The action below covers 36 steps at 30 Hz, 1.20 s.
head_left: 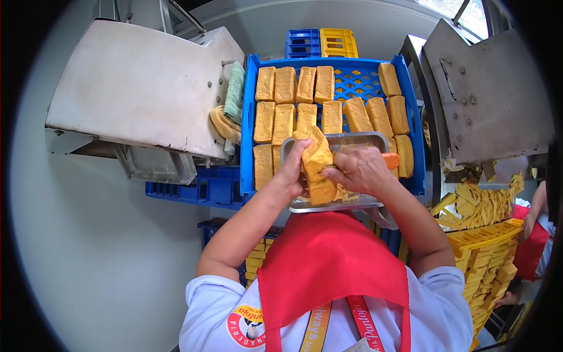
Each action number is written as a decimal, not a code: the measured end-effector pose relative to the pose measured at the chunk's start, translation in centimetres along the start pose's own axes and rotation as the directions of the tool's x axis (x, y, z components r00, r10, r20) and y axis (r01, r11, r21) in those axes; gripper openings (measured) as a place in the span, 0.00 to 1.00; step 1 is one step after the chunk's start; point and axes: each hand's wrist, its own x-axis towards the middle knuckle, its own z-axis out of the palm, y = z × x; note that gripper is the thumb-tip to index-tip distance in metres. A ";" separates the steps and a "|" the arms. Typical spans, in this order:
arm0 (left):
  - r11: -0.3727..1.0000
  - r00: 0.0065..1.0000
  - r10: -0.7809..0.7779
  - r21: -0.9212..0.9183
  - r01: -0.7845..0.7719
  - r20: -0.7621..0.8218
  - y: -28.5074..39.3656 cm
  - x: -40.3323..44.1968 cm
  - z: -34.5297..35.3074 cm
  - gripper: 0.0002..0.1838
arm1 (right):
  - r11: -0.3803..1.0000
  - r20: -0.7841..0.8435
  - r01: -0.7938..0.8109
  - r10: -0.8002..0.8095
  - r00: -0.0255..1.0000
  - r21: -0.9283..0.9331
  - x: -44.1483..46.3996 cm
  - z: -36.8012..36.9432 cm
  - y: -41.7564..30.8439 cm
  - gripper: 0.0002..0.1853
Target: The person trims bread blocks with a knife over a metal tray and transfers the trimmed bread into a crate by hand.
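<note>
The left hand point(295, 167) is curling firmly around one side of a golden-brown, brick-shaped loaf point(318, 161), which is standing slanted over a shallow, rounded silver metal tray point(352, 204). The right hand point(363, 169) is closing in a fist around a tool with a bright orange handle point(391, 160); its thumb is pressing against the loaf's side, while the fingers are hiding the tool's working end. Thin yellowish trimmings point(346, 195) are lying in the tray under the loaf. Just beyond, a wide blue plastic lattice crate point(249, 117) is holding rows of similar golden-brown loaves point(285, 85), with a gap showing toward its far right. To the left, a pale-green cloth point(234, 92) is hanging on a large whitish metal machine point(141, 82). To the right, a heap of yellow strips point(478, 202) is lying below a grey metal machine point(492, 88), and a co-worker in a red apron point(531, 252) is standing at the edge, partly cut off.
</note>
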 end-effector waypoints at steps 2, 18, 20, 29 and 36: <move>1.000 1.000 0.014 0.026 -0.013 -0.013 0.3 -0.3 0.4 0.35 | 0.998 0.142 -0.050 0.043 0.989 0.043 0.0 0.2 -0.1 0.25; 0.893 0.991 0.117 -0.429 -0.136 -0.070 0.4 -1.4 0.4 0.37 | 0.970 -0.209 -0.240 0.243 0.947 0.042 -2.8 2.3 -0.9 0.19; 0.882 0.985 0.144 -0.438 -0.172 -0.096 -0.1 -1.6 0.8 0.37 | 0.972 -0.267 -0.233 0.217 0.939 -0.027 -2.7 2.7 -1.0 0.19; 0.871 0.965 0.157 -0.431 -0.235 -0.209 -0.9 -1.5 1.0 0.39 | 0.944 -0.183 -0.310 0.327 0.927 0.116 -2.8 4.1 -0.9 0.23; 0.855 0.965 0.230 -0.447 -0.263 -0.127 -1.1 -1.2 0.8 0.37 | 0.667 0.156 -0.509 0.515 0.843 0.544 -2.6 4.4 -0.5 0.29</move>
